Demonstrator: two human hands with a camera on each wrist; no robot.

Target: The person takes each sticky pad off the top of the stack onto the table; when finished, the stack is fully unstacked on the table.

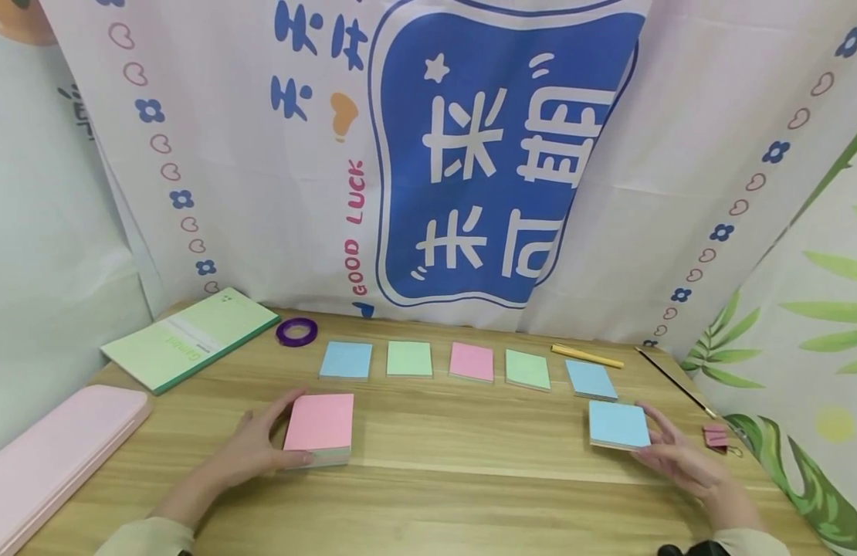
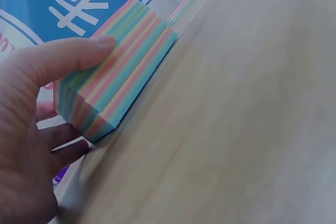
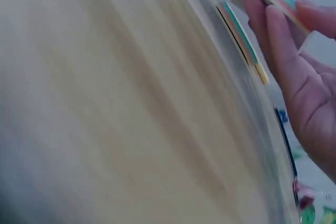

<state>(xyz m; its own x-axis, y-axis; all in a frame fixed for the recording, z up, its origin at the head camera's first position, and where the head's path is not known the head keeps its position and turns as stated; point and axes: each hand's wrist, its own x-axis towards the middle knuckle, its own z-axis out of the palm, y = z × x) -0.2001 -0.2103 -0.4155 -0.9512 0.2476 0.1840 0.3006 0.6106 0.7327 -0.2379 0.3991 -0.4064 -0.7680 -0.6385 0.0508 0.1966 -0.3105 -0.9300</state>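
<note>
My left hand (image 1: 251, 448) grips a thick stack of sticky notes (image 1: 320, 423) with a pink top sheet, thumb on the near side and fingers on the far side. The left wrist view shows the stack's (image 2: 118, 72) striped pink, yellow, green and blue edges. Between thumb and fingers my right hand (image 1: 682, 459) pinches a thin blue-topped pad of sticky notes (image 1: 619, 424), held above the tabletop in the right wrist view. Behind runs a row of thin pads: blue (image 1: 346, 361), green (image 1: 410, 359), pink (image 1: 472, 362), green (image 1: 528, 370) and blue (image 1: 591, 379).
At the left lie a green notebook (image 1: 192, 336), a roll of purple tape (image 1: 296, 332) and a pink case (image 1: 60, 463). A yellow pen (image 1: 587, 356), a thin dark stick (image 1: 675, 382) and a pink binder clip (image 1: 716, 437) lie at the right. A printed curtain (image 1: 262, 193) hangs behind the table.
</note>
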